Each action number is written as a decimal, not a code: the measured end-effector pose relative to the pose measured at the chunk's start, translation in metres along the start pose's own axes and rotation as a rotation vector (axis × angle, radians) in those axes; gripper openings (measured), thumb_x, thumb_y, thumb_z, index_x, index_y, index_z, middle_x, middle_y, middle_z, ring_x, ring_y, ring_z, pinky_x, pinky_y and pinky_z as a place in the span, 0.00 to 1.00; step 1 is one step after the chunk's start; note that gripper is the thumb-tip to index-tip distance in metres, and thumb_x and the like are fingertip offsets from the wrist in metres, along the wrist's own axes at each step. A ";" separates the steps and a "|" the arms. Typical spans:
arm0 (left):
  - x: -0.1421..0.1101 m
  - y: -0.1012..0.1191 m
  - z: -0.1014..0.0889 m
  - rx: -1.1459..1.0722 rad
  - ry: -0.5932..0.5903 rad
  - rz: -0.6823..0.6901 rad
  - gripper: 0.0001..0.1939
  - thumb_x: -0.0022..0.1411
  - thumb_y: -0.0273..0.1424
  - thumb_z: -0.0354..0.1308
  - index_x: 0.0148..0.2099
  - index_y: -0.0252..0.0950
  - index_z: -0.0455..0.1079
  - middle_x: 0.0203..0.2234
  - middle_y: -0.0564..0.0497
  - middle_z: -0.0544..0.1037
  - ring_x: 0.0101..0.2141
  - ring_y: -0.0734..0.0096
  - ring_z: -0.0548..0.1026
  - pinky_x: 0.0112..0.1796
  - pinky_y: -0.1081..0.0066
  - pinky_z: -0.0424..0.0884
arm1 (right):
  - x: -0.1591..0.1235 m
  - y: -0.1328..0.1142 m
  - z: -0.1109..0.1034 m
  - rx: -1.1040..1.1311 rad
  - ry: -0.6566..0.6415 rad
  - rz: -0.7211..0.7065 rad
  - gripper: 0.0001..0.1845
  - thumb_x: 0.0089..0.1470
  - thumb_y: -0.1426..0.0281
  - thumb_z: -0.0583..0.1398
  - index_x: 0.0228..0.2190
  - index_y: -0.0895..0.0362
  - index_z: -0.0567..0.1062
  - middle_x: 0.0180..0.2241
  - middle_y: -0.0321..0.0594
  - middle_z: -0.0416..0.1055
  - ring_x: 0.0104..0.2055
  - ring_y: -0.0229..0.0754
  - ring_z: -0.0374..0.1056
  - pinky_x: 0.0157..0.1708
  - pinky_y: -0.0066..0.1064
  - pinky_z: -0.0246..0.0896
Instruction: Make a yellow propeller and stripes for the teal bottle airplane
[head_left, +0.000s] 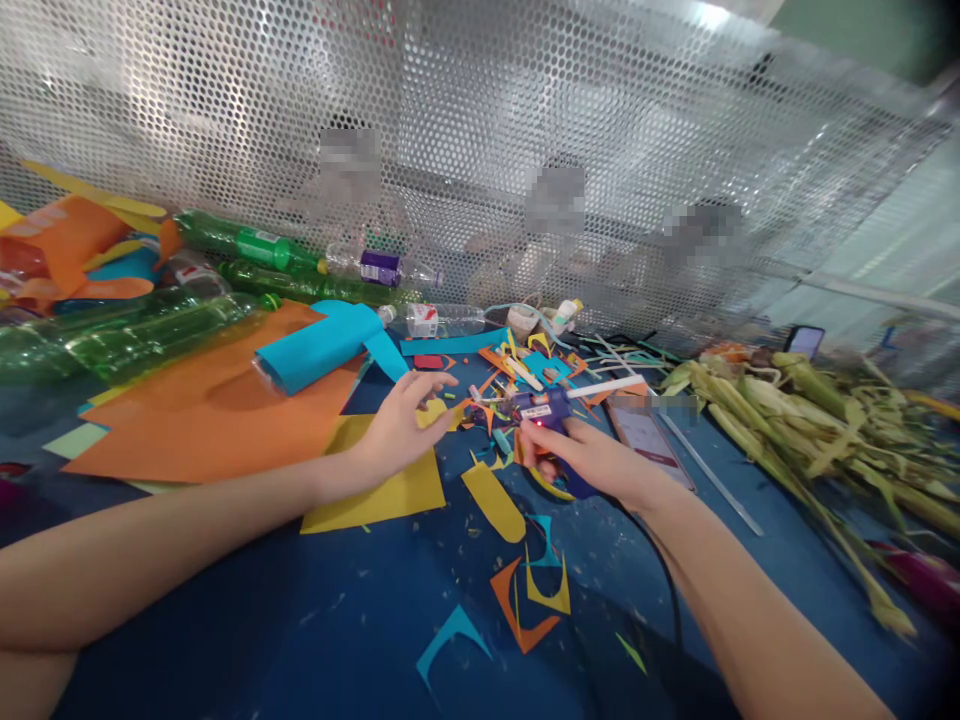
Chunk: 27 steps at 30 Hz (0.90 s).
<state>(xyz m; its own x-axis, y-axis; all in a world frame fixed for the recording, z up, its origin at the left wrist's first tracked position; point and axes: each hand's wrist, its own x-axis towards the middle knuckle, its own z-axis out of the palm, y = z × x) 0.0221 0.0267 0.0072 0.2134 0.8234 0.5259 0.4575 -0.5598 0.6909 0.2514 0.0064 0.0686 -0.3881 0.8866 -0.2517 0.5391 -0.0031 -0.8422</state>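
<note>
The table is dark blue and strewn with paper. An orange sheet covers much of its left side, a blue-wrapped bottle lying on it, with a yellow sheet nearer the person.

The two hands are well apart. The right hand is closed around the handle of a glue gun, over the middle of the table; the left hand is open—fingers loosely bent—near the nozzle end, above the yellow sheet.

The gun is deep blue-purple, its nozzle toward the left hand. A long white glue stick juts from its back, rising slightly to the right. Beneath and around lie bright scraps. Smaller still: a pale label on the gun's side—and a glowing red light just below.
</note>
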 end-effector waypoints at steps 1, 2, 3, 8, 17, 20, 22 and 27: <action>0.001 0.005 -0.002 0.006 -0.010 0.051 0.14 0.58 0.30 0.53 0.48 0.41 0.65 0.40 0.48 0.68 0.45 0.65 0.66 0.47 0.62 0.64 | -0.002 -0.001 -0.002 0.025 -0.014 0.000 0.23 0.52 0.51 0.52 0.22 0.58 0.68 0.24 0.37 0.66 0.23 0.33 0.58 0.26 0.28 0.54; 0.002 0.010 -0.004 0.001 -0.018 0.082 0.12 0.59 0.32 0.54 0.47 0.41 0.67 0.40 0.49 0.68 0.45 0.65 0.66 0.48 0.61 0.63 | -0.003 -0.002 -0.003 0.043 -0.025 -0.001 0.23 0.52 0.51 0.52 0.22 0.58 0.68 0.24 0.37 0.65 0.23 0.33 0.58 0.26 0.28 0.54; 0.003 0.014 -0.005 -0.013 -0.023 0.096 0.12 0.59 0.33 0.54 0.46 0.41 0.67 0.40 0.49 0.68 0.45 0.65 0.66 0.48 0.61 0.62 | -0.005 -0.004 -0.004 0.055 -0.037 -0.005 0.23 0.52 0.51 0.53 0.23 0.58 0.68 0.24 0.37 0.65 0.23 0.33 0.58 0.25 0.28 0.54; 0.007 0.016 -0.005 -0.126 -0.020 0.050 0.04 0.59 0.32 0.54 0.36 0.38 0.68 0.34 0.51 0.71 0.39 0.69 0.68 0.43 0.66 0.65 | -0.009 -0.007 -0.001 0.080 -0.080 -0.048 0.22 0.52 0.52 0.54 0.23 0.58 0.68 0.23 0.36 0.65 0.23 0.33 0.58 0.25 0.27 0.54; 0.001 0.030 -0.010 -0.168 -0.063 0.035 0.07 0.65 0.29 0.41 0.35 0.37 0.59 0.28 0.53 0.66 0.29 0.74 0.66 0.33 0.72 0.64 | 0.000 0.000 -0.010 0.369 0.065 -0.008 0.20 0.49 0.53 0.58 0.23 0.58 0.67 0.20 0.32 0.61 0.20 0.30 0.54 0.21 0.25 0.53; -0.013 0.053 -0.012 -0.177 -0.224 0.067 0.10 0.65 0.28 0.39 0.33 0.38 0.59 0.23 0.55 0.66 0.26 0.75 0.66 0.31 0.73 0.64 | 0.002 0.003 -0.014 0.415 0.114 -0.028 0.19 0.48 0.55 0.59 0.24 0.59 0.67 0.21 0.32 0.62 0.20 0.30 0.55 0.20 0.23 0.53; -0.028 0.070 -0.010 -0.191 -0.426 0.126 0.09 0.65 0.29 0.41 0.34 0.38 0.61 0.22 0.56 0.67 0.24 0.77 0.66 0.28 0.76 0.64 | 0.004 0.006 -0.016 0.413 0.132 -0.035 0.18 0.49 0.55 0.59 0.24 0.59 0.67 0.24 0.34 0.64 0.20 0.29 0.55 0.20 0.23 0.53; -0.079 0.094 0.013 -0.227 -0.916 0.428 0.08 0.62 0.26 0.47 0.41 0.37 0.66 0.29 0.53 0.74 0.30 0.74 0.73 0.30 0.79 0.68 | 0.006 0.008 -0.015 0.406 0.126 -0.024 0.18 0.49 0.55 0.58 0.24 0.58 0.67 0.24 0.33 0.64 0.21 0.30 0.56 0.20 0.23 0.52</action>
<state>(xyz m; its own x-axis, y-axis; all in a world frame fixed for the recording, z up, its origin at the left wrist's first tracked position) 0.0598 -0.0899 0.0242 0.9382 0.2531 0.2362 0.0352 -0.7484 0.6623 0.2647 0.0185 0.0672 -0.2889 0.9382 -0.1904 0.1832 -0.1411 -0.9729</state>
